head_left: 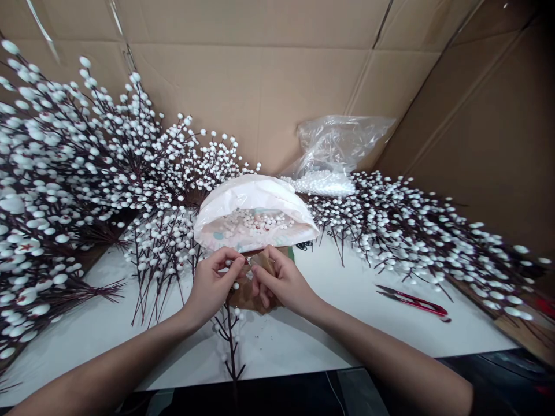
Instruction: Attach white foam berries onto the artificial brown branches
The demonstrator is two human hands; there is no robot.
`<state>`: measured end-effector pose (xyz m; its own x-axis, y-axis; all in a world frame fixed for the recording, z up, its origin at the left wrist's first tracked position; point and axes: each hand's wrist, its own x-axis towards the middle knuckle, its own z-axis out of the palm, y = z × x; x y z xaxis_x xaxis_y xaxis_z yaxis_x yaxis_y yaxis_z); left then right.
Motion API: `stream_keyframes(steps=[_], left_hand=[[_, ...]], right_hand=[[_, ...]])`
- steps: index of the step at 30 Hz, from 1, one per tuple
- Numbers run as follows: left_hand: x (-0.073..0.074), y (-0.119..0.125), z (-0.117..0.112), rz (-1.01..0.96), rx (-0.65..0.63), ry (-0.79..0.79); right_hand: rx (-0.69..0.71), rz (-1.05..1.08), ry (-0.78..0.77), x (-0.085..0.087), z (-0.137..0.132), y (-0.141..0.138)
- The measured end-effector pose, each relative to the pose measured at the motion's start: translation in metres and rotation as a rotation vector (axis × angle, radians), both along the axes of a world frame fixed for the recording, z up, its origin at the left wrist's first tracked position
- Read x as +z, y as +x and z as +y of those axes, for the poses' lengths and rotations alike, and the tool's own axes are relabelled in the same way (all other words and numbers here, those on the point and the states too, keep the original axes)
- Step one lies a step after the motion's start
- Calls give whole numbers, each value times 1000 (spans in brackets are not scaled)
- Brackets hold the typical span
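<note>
My left hand [217, 281] is closed in a pinch in front of the white bag; what sits between thumb and finger is too small to make out. Close beside it, my right hand [281, 280] is closed on a crumpled piece of brown paper [265, 263]. The fingertips of both hands nearly meet. Below them, a dark artificial berry stem [232, 341] with a few white berries and several bare twigs lies toward the table's front edge. Just behind the hands, an open white plastic bag [251, 193] holds loose white berries [260, 221].
Bunches of white-berry branches [108, 138] crowd the left side, and more branches [403, 225] lie on the right. Red-handled snips [416, 302] rest on the white table [338, 312]. A clear bag [329, 156] of white berries stands against the cardboard wall [260, 86].
</note>
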<state>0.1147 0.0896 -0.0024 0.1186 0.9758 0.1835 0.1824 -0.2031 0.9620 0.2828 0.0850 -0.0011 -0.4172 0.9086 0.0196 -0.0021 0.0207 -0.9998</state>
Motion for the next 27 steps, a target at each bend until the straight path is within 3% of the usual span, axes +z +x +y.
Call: stream_keyframes(steps=[8, 16, 21, 27], left_hand=[[0, 0, -1, 6, -7, 11], [3, -1, 0, -74, 23, -58], [-4, 0, 4, -147, 17, -111], [-17, 1, 10, -285, -5, -234]], right_hand=[[-5, -30, 29, -1, 2, 2], [-26, -189, 95, 0, 10, 17], [-132, -381, 318, 1, 24, 26], [-53, -590, 509, 0, 28, 29]])
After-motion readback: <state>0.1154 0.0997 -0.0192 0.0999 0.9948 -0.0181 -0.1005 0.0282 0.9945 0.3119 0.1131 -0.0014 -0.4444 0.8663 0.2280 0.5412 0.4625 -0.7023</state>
